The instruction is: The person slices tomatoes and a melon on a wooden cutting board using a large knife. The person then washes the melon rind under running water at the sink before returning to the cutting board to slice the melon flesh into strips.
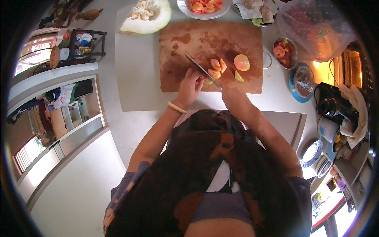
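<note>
My right hand (234, 99) grips a kitchen knife (201, 69) by its handle. The blade slants up and left over a wet wooden cutting board (183, 68). Close beside the blade, my left hand (191, 86) has its fingers curled on the board; a bit of pale green fruit shows at the fingertips, partly hidden by the knife, and whether it is held cannot be seen. Right of the blade lie several cut fruit wedges (214, 74), pink and yellow, perhaps peach. Farther right rest a larger rounded fruit piece (242, 62) and a green-edged slice (239, 76).
Behind the board are a cut melon with seeds (148, 25) and a white plate (204, 17) of orange fruit pieces. To the right stand a metal bowl (284, 65) of red fruit, a clear plastic bag (319, 32) and a blue-rimmed dish (296, 94). The white counter's (139, 97) front edge is before me.
</note>
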A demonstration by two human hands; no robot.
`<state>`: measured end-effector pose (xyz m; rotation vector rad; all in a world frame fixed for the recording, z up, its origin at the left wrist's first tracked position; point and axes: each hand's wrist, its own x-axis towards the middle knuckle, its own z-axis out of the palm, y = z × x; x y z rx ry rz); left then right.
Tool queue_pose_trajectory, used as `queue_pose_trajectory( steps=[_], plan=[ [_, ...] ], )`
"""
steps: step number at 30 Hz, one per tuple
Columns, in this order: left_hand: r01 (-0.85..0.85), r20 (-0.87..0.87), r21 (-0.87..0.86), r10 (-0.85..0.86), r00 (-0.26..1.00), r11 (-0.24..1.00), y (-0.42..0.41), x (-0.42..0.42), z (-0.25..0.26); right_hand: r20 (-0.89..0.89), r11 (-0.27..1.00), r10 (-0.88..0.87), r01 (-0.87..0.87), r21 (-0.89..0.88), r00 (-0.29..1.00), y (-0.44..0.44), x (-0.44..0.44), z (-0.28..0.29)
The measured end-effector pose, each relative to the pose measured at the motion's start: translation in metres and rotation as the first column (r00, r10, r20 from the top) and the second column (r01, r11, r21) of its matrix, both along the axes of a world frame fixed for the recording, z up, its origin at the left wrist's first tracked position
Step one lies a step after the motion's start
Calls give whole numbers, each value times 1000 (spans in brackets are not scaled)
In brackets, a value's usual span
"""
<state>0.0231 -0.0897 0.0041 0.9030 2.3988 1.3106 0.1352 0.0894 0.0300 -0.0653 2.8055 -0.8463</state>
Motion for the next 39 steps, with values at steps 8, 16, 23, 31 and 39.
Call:
queue_pose_trajectory(
  steps=[8, 16, 23, 31, 39],
  plan=[
    [-55, 2, 47, 54, 999, 997, 1, 3, -8, -36, 982, -180, 177, -69, 983, -10, -3, 16],
    [-70, -11, -1, 70, 998, 998, -2, 3, -11, 205, 992, -95, 109, -56, 974, -6, -5, 59],
    [-65, -12, -9, 65, 998, 998, 5, 2, -5, -7, 982, -177, 176, -65, 984, -19, -6, -18],
    [-30, -135, -51, 23, 991, 998, 13, 1, 7, 32, 875, -439, 436, -213, 898, 16, 15, 48],
    [40, -166, -312, -96, 981, 949, 47, -1, 22, 35, 866, -463, 461, -192, 886, 44, 35, 17]
  ],
)
